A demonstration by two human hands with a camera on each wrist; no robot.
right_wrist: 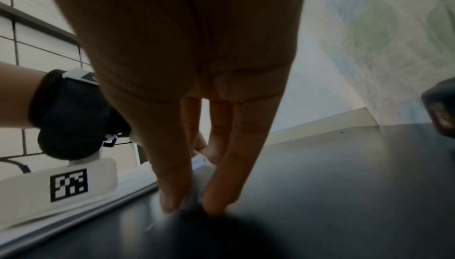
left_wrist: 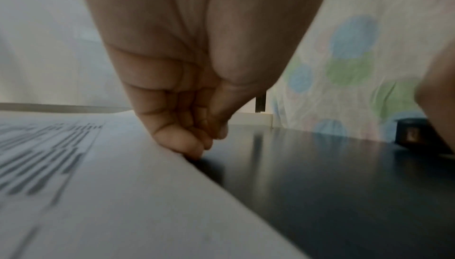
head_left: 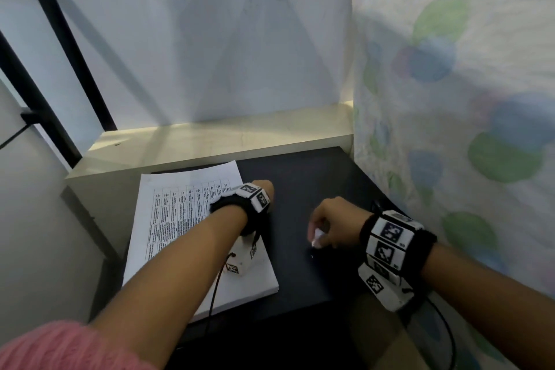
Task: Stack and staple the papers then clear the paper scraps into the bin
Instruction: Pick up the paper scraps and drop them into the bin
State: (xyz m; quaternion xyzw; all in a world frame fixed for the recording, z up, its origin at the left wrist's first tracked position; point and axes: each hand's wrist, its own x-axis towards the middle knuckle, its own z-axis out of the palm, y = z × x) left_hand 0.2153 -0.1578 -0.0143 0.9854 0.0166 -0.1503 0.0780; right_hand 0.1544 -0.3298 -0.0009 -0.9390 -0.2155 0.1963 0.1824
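The left hand (head_left: 264, 189), fingers curled and holding nothing, rests at the edge of the papers (head_left: 180, 219), likely steadying the stack; the right hand (head_left: 333, 222) pinches a white paper scrap (head_left: 317, 238) (apparently bin-bound) just above the desk (head_left: 300, 177).

Surface (head_left: 315, 183): black, glossy. Stack of papers (head_left: 168, 219): white, top sheet printed with a black table of text. Scrap (head_left: 317, 236) in the right hand (head_left: 336, 222): white. Curtain (head_left: 450, 99) at 3 o'clock: white with green, blue and pink dots. Wristbands (head_left: 399, 243): black, bearing white blocks with black square-code markers. Sleeve (head_left: 54, 348) at 7 o'clock: pink. Ledge (head_left: 210, 141) at 12 o'clock: cream.
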